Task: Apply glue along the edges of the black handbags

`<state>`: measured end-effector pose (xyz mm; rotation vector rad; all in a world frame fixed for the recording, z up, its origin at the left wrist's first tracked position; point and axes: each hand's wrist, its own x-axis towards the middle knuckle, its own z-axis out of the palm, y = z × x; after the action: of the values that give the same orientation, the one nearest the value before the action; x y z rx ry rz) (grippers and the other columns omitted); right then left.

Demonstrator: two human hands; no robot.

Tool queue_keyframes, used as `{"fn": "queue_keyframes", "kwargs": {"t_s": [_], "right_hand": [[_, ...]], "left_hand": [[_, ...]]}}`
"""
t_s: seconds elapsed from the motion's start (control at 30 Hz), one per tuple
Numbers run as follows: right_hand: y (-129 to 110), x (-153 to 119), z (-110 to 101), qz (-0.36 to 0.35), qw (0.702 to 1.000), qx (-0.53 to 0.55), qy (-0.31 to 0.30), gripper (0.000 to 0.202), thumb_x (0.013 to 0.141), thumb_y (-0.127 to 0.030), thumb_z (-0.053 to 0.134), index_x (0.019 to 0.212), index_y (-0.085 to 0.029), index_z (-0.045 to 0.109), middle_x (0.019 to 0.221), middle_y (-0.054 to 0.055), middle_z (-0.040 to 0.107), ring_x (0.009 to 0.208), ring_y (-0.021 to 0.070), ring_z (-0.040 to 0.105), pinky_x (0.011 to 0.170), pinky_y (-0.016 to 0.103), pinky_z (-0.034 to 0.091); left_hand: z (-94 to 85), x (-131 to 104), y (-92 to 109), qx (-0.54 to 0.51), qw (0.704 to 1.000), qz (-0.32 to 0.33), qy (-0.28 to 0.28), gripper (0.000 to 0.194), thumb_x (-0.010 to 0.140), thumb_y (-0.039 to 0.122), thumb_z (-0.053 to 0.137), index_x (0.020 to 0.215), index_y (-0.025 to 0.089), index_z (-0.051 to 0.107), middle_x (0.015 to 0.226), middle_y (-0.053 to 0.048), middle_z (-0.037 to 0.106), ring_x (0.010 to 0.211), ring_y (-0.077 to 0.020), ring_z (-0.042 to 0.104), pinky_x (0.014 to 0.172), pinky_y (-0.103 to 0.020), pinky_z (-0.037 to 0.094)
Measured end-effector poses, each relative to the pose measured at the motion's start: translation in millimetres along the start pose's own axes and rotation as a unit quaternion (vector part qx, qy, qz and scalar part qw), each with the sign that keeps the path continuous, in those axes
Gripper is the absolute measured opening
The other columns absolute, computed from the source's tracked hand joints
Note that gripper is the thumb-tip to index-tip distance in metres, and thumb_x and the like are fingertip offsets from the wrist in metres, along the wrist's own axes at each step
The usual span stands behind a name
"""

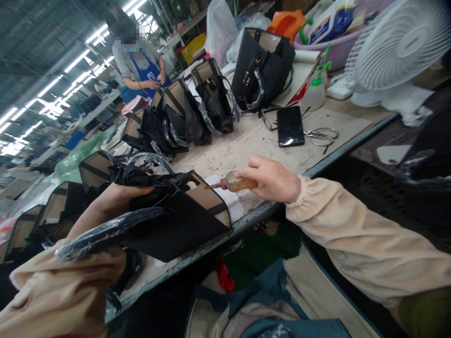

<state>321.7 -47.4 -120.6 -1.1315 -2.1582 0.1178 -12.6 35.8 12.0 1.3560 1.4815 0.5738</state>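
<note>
A black handbag (176,225) lies on its side at the table's front edge, its tan panel with black strips facing right. My left hand (120,199) reaches in at the left, closed on the bag's bunched black fabric; some of its fingers are hidden. A plastic-wrapped handle (112,230) crosses in front of my left forearm. My right hand (269,180) grips an amber glue bottle (241,183) with a reddish pointed nozzle. The nozzle points left, close to the tan panel; whether it touches cannot be made out.
More black bags (183,112) line the table's far side. Toward the right are a phone (291,126), scissors (322,136), a green-tipped bottle (315,91) and a white fan (401,47). A person in a blue apron (143,70) stands beyond. The table edge (317,166) runs diagonally.
</note>
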Motion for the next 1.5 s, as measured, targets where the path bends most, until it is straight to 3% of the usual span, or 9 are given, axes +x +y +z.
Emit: {"fn": "queue_keyframes", "kwargs": {"t_s": [0.57, 0.73, 0.87, 1.0, 1.3, 1.5], "right_hand": [[2, -10, 6, 0.015, 0.989, 0.002, -0.150, 0.035, 0.073, -0.004, 0.054, 0.102, -0.021, 0.065, 0.084, 0.003, 0.048, 0.076, 0.0161, 0.045, 0.066, 0.026, 0.030], [3, -7, 3, 0.001, 0.997, 0.016, -0.077, 0.039, 0.074, -0.006, 0.056, 0.110, -0.020, 0.065, 0.086, 0.004, 0.048, 0.078, 0.0164, 0.046, 0.069, 0.026, 0.033], [4, -3, 5, 0.008, 0.999, 0.017, -0.032, 0.039, 0.076, -0.008, 0.057, 0.112, -0.019, 0.064, 0.087, 0.005, 0.048, 0.079, 0.0169, 0.046, 0.071, 0.026, 0.035], [6, -5, 9, 0.018, 0.997, 0.021, -0.066, 0.035, 0.076, -0.008, 0.056, 0.107, -0.019, 0.065, 0.086, 0.005, 0.048, 0.079, 0.0169, 0.046, 0.069, 0.026, 0.034], [3, -10, 10, 0.029, 0.987, -0.004, -0.157, 0.036, 0.073, -0.005, 0.054, 0.103, -0.020, 0.065, 0.085, 0.004, 0.049, 0.077, 0.0167, 0.046, 0.065, 0.027, 0.030], [3, -10, 10, 0.018, 0.992, 0.004, -0.125, 0.039, 0.073, -0.006, 0.055, 0.108, -0.020, 0.065, 0.086, 0.005, 0.050, 0.078, 0.0172, 0.046, 0.068, 0.027, 0.032]], "left_hand": [[-2.1, 0, -2, -0.001, 1.000, -0.005, 0.006, 0.043, 0.043, 0.022, 0.090, 0.081, 0.011, 0.075, 0.077, -0.006, 0.075, 0.072, -0.0235, 0.069, 0.066, -0.028, 0.059], [-8.8, 3, -8, -0.001, 1.000, 0.005, -0.012, 0.044, 0.050, 0.021, 0.087, 0.091, 0.011, 0.074, 0.089, -0.009, 0.076, 0.074, -0.0228, 0.070, 0.068, -0.029, 0.059], [-2.7, 2, -3, 0.007, 1.000, 0.017, -0.010, 0.037, 0.046, 0.022, 0.088, 0.079, 0.011, 0.075, 0.079, -0.008, 0.076, 0.067, -0.0217, 0.068, 0.063, -0.027, 0.059], [2.1, 3, 1, 0.015, 1.000, 0.023, -0.006, 0.035, 0.043, 0.023, 0.089, 0.072, 0.012, 0.075, 0.073, -0.006, 0.075, 0.063, -0.0202, 0.067, 0.059, -0.025, 0.058], [-9.0, 6, -11, 0.010, 0.999, 0.035, -0.019, 0.038, 0.051, 0.021, 0.087, 0.085, 0.011, 0.074, 0.081, -0.007, 0.076, 0.070, -0.0200, 0.068, 0.066, -0.026, 0.058], [-9.3, 5, -11, 0.021, 0.999, 0.043, -0.015, 0.040, 0.052, 0.023, 0.086, 0.088, 0.010, 0.074, 0.085, -0.008, 0.075, 0.072, -0.0214, 0.068, 0.067, -0.027, 0.058]]}}
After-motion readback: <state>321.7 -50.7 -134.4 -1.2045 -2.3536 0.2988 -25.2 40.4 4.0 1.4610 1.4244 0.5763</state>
